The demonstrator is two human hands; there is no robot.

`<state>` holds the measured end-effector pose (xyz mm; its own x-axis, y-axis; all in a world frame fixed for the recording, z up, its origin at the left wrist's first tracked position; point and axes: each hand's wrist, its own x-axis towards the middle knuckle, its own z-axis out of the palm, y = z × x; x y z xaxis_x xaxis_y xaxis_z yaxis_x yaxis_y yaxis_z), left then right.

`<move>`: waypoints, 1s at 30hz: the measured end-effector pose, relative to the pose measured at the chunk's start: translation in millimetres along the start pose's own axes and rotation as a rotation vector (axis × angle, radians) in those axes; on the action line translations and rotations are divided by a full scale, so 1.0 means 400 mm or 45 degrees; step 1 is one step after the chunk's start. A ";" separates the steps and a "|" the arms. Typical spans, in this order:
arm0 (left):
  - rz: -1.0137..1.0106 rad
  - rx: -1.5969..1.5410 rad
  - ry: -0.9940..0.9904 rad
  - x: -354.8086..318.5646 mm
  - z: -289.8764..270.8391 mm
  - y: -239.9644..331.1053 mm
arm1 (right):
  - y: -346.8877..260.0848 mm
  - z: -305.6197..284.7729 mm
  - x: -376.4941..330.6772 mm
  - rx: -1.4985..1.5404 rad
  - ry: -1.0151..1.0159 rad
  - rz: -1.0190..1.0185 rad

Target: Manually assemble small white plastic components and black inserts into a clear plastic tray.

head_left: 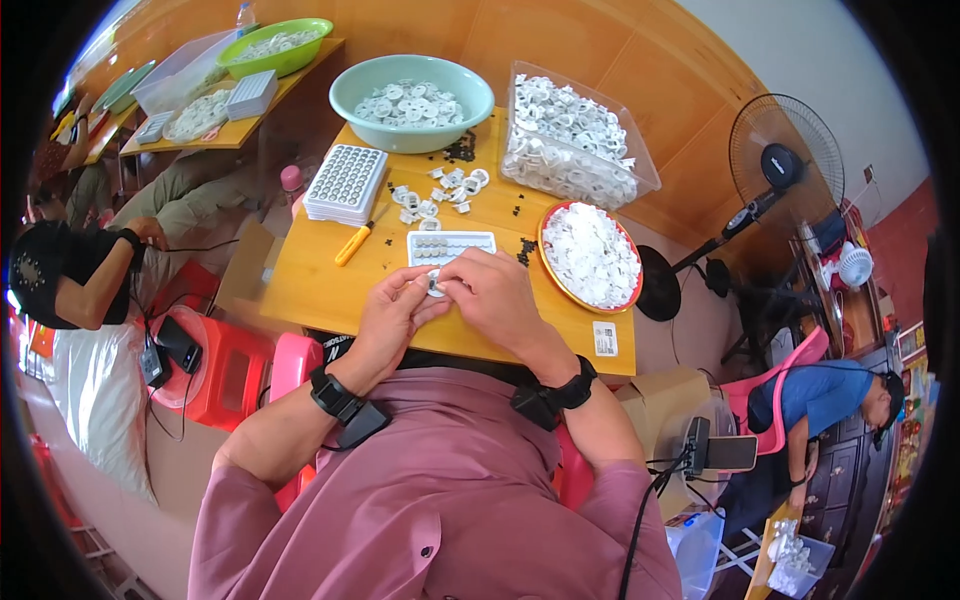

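Between the fingertips of my left hand [397, 305] and my right hand [490, 295] is a small white plastic part [435, 284] with a dark bit in it. Both hands are closed on it, just above the near edge of the wooden table. Right behind them lies a white tray [472, 240] with a few round pieces in its slots. Farther back is a loose group of white ring-shaped parts [460, 185]. Small black pieces [527, 250] are scattered to the right of the tray.
A yellow-handled knife [354, 244] and stacked white trays [345, 183] are at left. Behind stand a green basin [340, 95] and a clear bin [640, 180] of white parts. A red-rimmed plate [546, 262] of white pieces sits right. Beyond are a fan [785, 165] and other people.
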<state>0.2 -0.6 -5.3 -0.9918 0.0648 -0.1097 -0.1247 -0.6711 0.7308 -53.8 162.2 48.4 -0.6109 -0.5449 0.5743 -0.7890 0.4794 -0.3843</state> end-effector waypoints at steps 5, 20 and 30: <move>0.021 0.040 0.000 0.005 0.000 -0.008 | 0.006 0.012 -0.006 0.020 -0.035 0.088; 0.004 0.110 0.050 0.004 0.006 0.004 | 0.011 0.016 -0.008 -0.003 0.026 0.014; 0.050 0.135 0.045 -0.003 -0.001 -0.005 | -0.013 0.020 -0.007 0.080 0.023 0.196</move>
<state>1.8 0.4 -6.9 -0.9947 0.0132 -0.1020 -0.0900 -0.5909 0.8017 -48.5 155.7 43.3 -0.7243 -0.4555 0.5176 -0.6888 0.5124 -0.5128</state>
